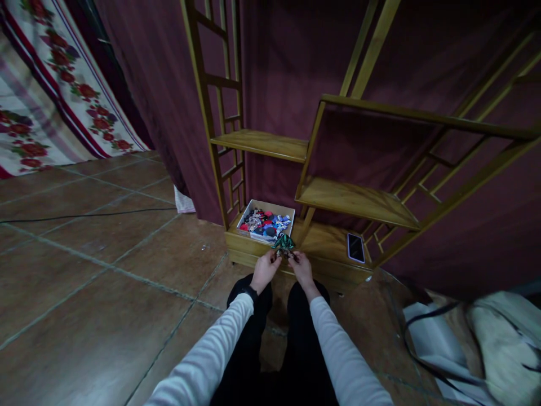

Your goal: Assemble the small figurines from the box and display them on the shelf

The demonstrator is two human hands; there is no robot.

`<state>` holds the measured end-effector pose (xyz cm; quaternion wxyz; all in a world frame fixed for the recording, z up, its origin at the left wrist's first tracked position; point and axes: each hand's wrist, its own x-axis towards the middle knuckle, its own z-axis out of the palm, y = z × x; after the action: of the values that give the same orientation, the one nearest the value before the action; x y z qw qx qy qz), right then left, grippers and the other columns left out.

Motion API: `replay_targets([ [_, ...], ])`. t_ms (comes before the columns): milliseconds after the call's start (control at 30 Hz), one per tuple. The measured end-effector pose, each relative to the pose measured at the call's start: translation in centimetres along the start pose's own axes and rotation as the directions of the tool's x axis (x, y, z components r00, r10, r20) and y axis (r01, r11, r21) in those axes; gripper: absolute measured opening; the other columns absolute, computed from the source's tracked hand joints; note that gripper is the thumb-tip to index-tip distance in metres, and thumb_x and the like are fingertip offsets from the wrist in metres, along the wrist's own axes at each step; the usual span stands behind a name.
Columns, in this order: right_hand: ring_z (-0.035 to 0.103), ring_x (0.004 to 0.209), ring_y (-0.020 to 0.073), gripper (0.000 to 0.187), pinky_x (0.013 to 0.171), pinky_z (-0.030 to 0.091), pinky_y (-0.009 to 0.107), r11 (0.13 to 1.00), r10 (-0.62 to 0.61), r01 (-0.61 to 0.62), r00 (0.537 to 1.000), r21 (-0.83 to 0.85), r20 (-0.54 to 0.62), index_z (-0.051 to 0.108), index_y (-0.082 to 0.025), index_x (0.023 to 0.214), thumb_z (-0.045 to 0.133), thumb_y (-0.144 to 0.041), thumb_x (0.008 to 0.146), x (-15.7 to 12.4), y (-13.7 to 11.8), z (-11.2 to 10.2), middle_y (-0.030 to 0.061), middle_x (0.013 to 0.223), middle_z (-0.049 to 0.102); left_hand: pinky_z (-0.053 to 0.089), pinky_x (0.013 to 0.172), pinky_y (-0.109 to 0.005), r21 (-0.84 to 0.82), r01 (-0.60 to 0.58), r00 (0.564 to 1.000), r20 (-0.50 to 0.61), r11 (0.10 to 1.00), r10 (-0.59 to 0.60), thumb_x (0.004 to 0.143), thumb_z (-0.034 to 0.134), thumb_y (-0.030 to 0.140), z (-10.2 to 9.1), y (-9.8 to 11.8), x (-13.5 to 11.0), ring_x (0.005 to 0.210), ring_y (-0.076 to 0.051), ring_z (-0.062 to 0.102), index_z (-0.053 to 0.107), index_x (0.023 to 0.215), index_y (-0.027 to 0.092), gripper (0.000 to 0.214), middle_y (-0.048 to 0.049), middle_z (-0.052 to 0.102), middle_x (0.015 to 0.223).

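Note:
Just in front of the box, my left hand (265,268) and my right hand (301,267) pinch a small brown patterned piece of gathered fabric (284,253) from its two sides. It looks like a scrunchie, but its exact kind is too small to tell. Right behind it is a shiny dark green gathered piece (283,241), beside the box's near right corner; I cannot tell whether the two are joined. The open white box (274,208) on the bottom shelf holds several small fabric pieces in red, blue, black and grey.
A wooden shelf unit (262,142) rises before a maroon curtain (287,67). On its bottom board lies a phone-like dark-screened device (355,248). Bags (502,338) stand on the tiled floor at right. A black cable (88,215) crosses the floor at left, near a floral cloth (63,84).

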<state>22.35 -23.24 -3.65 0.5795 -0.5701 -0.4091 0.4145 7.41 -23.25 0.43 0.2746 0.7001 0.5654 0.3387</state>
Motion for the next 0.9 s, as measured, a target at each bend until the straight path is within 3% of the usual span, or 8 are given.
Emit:
replay_targets([
  [200,0.062,0.075,0.0175,0.033,0.059,0.052,0.028,0.997,-0.011,0.011,1.000,0.073,0.006,0.054,-0.021,0.086,0.066,-0.037,0.059,-0.1,-0.1,-0.1,0.0008,0.085,0.065,0.038,0.064,-0.025,0.096,-0.021,1.000,-0.002,0.995,0.021,0.084,0.048,0.036,-0.4,1.1,-0.8,0.078,-0.019,0.061,0.058,0.102,0.019,0.026,-0.0064,0.066,0.083],
  [433,0.061,0.077,0.0178,0.038,0.058,0.051,0.027,0.997,0.000,-0.001,1.000,0.079,0.015,0.052,-0.021,0.089,0.067,-0.040,0.059,-0.3,-0.7,0.1,0.0042,0.095,0.064,0.039,0.067,-0.026,0.301,-0.134,0.991,0.041,0.944,0.127,0.089,0.039,0.039,-0.9,1.9,-1.8,0.082,-0.020,0.062,0.055,0.096,0.020,0.027,-0.0090,0.064,0.089],
  [633,0.061,0.073,0.0168,0.037,0.063,0.051,0.030,0.997,-0.017,0.016,1.000,0.075,0.019,0.051,-0.022,0.090,0.067,-0.036,0.061,-0.6,-0.7,0.2,0.0023,0.086,0.064,0.041,0.071,-0.028,0.405,-0.199,0.980,0.058,0.893,0.193,0.090,0.036,0.031,-1.2,2.0,-1.5,0.082,-0.020,0.060,0.056,0.099,0.016,0.026,-0.0113,0.063,0.091],
  [900,0.058,0.089,0.0202,0.037,0.081,0.046,0.034,0.984,-0.178,0.178,0.984,-0.009,-0.021,0.053,-0.019,0.097,0.062,-0.032,0.064,-0.3,-0.5,-1.1,0.0064,0.097,0.063,0.040,0.075,-0.031,0.515,-0.384,0.920,0.147,0.766,0.362,0.089,0.040,0.026,-0.5,2.1,-1.5,0.088,-0.021,0.058,0.047,0.121,0.011,0.035,-0.0141,0.061,0.094],
])
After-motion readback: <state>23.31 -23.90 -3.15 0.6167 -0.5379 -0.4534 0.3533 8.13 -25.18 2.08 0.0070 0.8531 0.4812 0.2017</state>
